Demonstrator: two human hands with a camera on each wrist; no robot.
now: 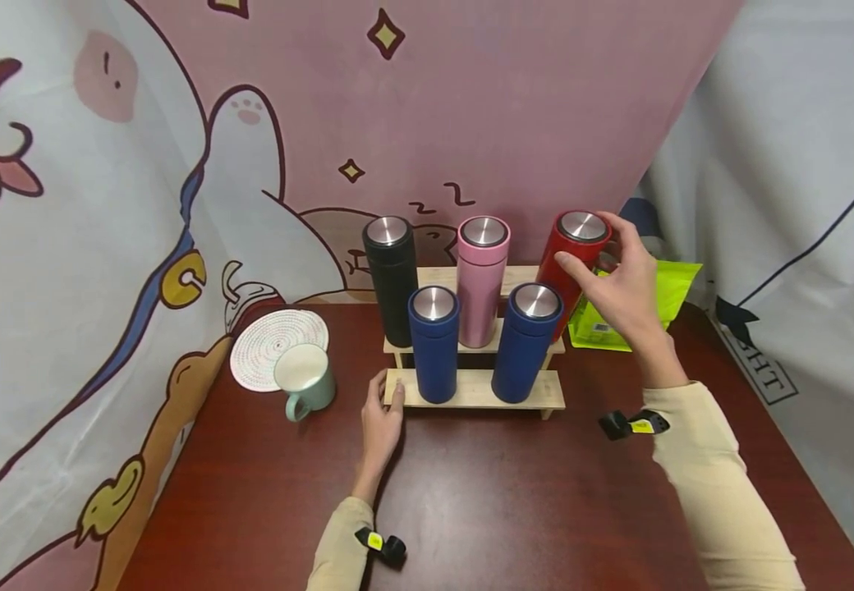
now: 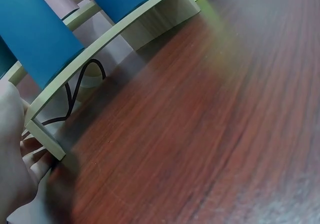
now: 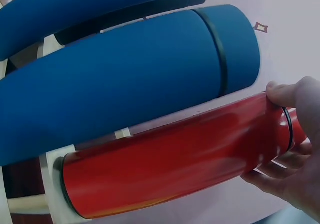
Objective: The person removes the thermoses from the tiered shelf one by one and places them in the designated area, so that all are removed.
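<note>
My right hand grips a red thermos bottle near its top, thumb on the near side and fingers behind. In the right wrist view the base of that red bottle meets a wooden tier. At the lower left end of the tiered wooden rack, my left hand holds the board's edge, its thumb on top and fingers at the side. Two blue bottles stand on the low front tier. A black bottle and a pink bottle stand upright on the tier behind.
A mint-green mug stands left of the rack, partly over a round white woven mat. Behind the right hand sits a bright green pouch, with a dark blue object beyond it. A printed cloth hangs behind the brown table.
</note>
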